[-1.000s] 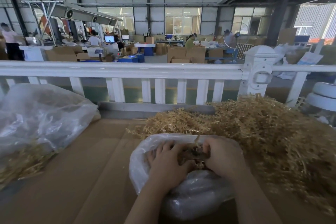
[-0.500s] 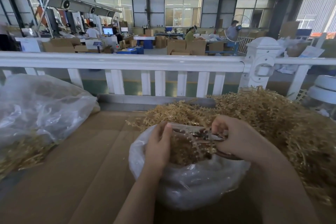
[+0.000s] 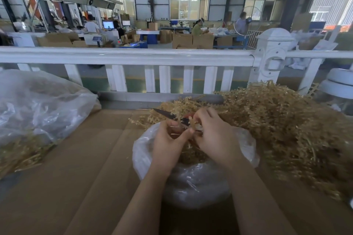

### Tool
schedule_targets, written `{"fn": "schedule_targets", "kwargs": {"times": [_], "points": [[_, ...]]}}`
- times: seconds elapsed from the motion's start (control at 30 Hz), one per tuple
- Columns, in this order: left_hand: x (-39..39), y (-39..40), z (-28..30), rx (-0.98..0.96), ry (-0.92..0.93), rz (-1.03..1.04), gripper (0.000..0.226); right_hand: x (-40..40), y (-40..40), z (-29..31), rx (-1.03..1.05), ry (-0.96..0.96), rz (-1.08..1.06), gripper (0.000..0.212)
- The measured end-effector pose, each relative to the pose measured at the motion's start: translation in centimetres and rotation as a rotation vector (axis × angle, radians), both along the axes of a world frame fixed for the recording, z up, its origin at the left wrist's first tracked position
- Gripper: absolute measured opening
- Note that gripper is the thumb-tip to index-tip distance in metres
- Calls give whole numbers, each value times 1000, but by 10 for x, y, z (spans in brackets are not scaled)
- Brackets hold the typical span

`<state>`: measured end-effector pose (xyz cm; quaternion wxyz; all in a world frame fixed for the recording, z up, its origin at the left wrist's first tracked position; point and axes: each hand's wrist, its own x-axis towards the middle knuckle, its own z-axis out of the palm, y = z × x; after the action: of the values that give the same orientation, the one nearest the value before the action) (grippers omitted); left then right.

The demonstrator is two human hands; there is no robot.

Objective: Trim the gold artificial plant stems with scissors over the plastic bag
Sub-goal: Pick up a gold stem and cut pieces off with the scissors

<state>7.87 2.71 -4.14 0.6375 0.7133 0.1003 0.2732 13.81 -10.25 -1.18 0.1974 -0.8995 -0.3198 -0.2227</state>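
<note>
Two big masses flank your work: a heap of gold stems (image 3: 277, 120) spreading over the right side of the cardboard-covered table (image 3: 76, 177), and a large clear bag (image 3: 42, 105) slumped at the left, with more gold sprigs spilling out under it. Behind the table runs a white railing (image 3: 126, 57) with a thick post (image 3: 271, 57) at the right, and past it the workshop floor with cartons and seated workers. A white round object (image 3: 338, 84) sits at the far right edge, partly cut off.

Right in front of you sits the plastic bag (image 3: 191, 183), its mouth open upward and gold trimmings inside. Both your forearms reach forward and meet over that mouth.

Your left hand (image 3: 168, 145) is raised with thumb and forefinger closed in a pinch on a gold sprig (image 3: 192, 123), just under the blades. Your right hand (image 3: 214, 135) is curled around the scissors (image 3: 172, 116), fingers wrapped over the red handles, so most of the handle is hidden. The dark blades point up and to the left, past your left fingertips, tip over the table's far side. Whether the blades are parted, you cannot tell.
</note>
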Motion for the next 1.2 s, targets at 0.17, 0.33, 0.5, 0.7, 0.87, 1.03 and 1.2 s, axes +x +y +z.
{"fn": "schedule_targets", "kwargs": {"times": [0.17,0.33,0.5,0.7,0.87,1.03,1.2], "points": [[4,4,-5,-123,-50,-9,27,-1,-1,-2,97,149,152,32],[5,8,-7,-187,-117,-41,23,-4,-6,3,251,229,221,32],[7,7,-7,-170,-186,12,23,-4,1,1,138,113,126,45],[6,8,-9,-206,-181,7,30,-1,0,4,-27,193,-26,49],[6,4,-9,-212,-156,14,29,-1,-7,3,-72,252,-11,53],[6,-2,-5,-153,-156,89,23,-1,-2,0,2,53,-135,55],[0,-5,1,-145,-211,215,14,4,-5,2,34,67,-305,27]]}}
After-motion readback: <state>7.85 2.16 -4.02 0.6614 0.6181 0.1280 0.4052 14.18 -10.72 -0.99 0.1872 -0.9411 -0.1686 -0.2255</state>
